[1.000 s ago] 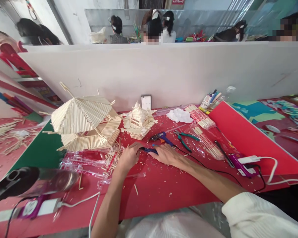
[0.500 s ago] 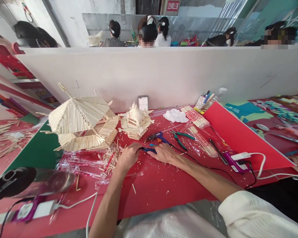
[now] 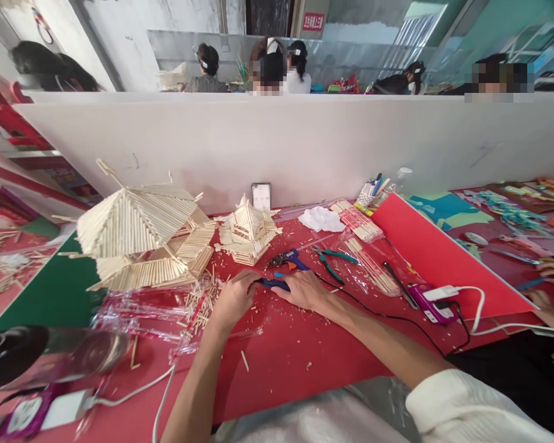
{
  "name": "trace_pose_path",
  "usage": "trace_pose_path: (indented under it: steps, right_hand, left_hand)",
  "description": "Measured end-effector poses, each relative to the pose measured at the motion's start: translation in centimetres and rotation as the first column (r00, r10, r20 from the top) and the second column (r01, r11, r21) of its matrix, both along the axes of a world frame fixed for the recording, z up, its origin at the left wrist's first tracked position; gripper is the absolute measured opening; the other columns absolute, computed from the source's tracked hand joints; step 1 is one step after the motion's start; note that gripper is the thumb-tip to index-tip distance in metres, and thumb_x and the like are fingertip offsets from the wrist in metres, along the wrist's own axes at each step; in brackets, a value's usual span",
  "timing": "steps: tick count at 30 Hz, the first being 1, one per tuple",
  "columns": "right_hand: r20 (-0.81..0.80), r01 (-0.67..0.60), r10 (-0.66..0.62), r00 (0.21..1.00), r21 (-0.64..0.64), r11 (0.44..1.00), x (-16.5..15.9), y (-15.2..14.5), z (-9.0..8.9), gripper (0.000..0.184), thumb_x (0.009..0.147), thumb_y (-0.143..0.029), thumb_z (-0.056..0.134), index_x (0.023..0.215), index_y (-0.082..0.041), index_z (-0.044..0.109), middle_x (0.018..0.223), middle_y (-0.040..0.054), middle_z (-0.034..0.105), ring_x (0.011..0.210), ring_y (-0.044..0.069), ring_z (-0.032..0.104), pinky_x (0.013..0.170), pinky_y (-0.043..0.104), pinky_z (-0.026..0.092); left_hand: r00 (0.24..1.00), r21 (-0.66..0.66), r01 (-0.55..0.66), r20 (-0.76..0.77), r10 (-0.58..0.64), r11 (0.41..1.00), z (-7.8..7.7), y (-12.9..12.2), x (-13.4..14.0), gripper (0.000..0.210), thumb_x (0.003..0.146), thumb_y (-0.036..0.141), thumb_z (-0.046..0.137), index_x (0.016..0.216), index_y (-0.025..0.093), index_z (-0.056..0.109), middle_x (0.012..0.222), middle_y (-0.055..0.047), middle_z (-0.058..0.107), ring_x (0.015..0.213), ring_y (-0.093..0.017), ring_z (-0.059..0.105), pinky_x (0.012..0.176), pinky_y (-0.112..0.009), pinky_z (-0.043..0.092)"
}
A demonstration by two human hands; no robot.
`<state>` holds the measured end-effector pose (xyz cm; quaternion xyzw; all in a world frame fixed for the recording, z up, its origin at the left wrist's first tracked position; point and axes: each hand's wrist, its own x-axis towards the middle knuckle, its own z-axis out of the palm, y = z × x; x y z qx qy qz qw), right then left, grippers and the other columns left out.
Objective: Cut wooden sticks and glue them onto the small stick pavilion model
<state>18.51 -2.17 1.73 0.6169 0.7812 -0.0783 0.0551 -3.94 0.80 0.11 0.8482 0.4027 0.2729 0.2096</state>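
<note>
My left hand (image 3: 234, 299) is closed, its fingertips at the left end of a dark blue tool (image 3: 275, 283). Around the right end of that same tool my right hand (image 3: 303, 290) is closed, just above the red tabletop. The tool's far parts are covered by my fingers, so its kind is unclear. Just beyond my hands lie a blue hot glue gun (image 3: 288, 259) and green-handled pliers (image 3: 332, 263). A small pavilion model of wooden sticks (image 3: 248, 231) stands behind my left hand. To its left is a larger stick pavilion (image 3: 138, 227) with a wide roof.
Cut sticks (image 3: 202, 303) and plastic wrappers (image 3: 143, 317) litter the left side. Packs of sticks (image 3: 372, 266), white tissue (image 3: 322, 219) and a purple power strip (image 3: 431, 304) lie right. A clear bottle (image 3: 74, 351) lies front left. A white partition (image 3: 268, 141) stands behind.
The whole view has shifted slightly, with the scene sitting a little lower and further left. My hands keep hold of the dark blue tool in nearly the same pose.
</note>
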Motion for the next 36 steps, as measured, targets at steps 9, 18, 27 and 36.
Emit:
trace_pose_path:
  steps: [9, 18, 27, 36]
  right_hand:
    - [-0.056, 0.157, -0.155, 0.986, 0.024, 0.987, -1.8, -2.7, -0.1, 0.047, 0.103, -0.051, 0.045, 0.115, -0.011, 0.067, 0.104, 0.0179, 0.077, 0.098, 0.033, 0.073, 0.085, 0.039, 0.049]
    - [-0.075, 0.216, -0.205, 0.976, 0.208, 0.954, -2.6, -4.9, -3.0, 0.054, 0.094, -0.052, 0.061, 0.123, -0.007, 0.063, 0.121, 0.0235, 0.066, 0.111, 0.037, 0.058, 0.097, 0.050, 0.042]
    - [-0.256, 0.240, -0.159, 0.953, 0.326, 0.914, 0.2, -2.9, -3.1, 0.055, 0.100, -0.062, 0.047, 0.122, -0.013, 0.061, 0.112, 0.0178, 0.068, 0.101, 0.033, 0.061, 0.090, 0.045, 0.045]
    - [-0.155, 0.329, -0.307, 0.939, 0.146, 0.933, 6.6, 3.6, -3.6, 0.035, 0.105, -0.048, 0.047, 0.101, -0.017, 0.060, 0.099, 0.0154, 0.073, 0.098, 0.030, 0.070, 0.079, 0.034, 0.046]
  left_hand:
    - [0.997, -0.014, -0.052, -0.064, 0.051, 0.999, -0.8, 1.3, -1.9, 0.022, 0.096, 0.012, 0.055, 0.098, 0.021, 0.075, 0.102, -0.007, 0.074, 0.083, -0.020, 0.073, 0.077, -0.027, 0.054]
    - [0.974, -0.015, -0.174, -0.153, 0.170, 0.985, -2.3, 2.2, -3.0, 0.025, 0.098, 0.012, 0.045, 0.103, 0.022, 0.067, 0.096, -0.006, 0.072, 0.084, -0.020, 0.069, 0.079, -0.030, 0.051]
    - [0.985, -0.011, -0.171, 0.002, 0.171, 0.985, -3.1, 2.7, -2.9, 0.026, 0.096, 0.013, 0.051, 0.107, 0.020, 0.073, 0.107, -0.010, 0.074, 0.094, -0.023, 0.073, 0.086, -0.034, 0.057]
    - [0.980, -0.058, -0.149, 0.123, 0.156, 0.987, -2.7, 2.8, -2.9, 0.024, 0.099, 0.025, 0.054, 0.109, 0.022, 0.075, 0.103, -0.010, 0.076, 0.092, -0.023, 0.074, 0.086, -0.037, 0.060]
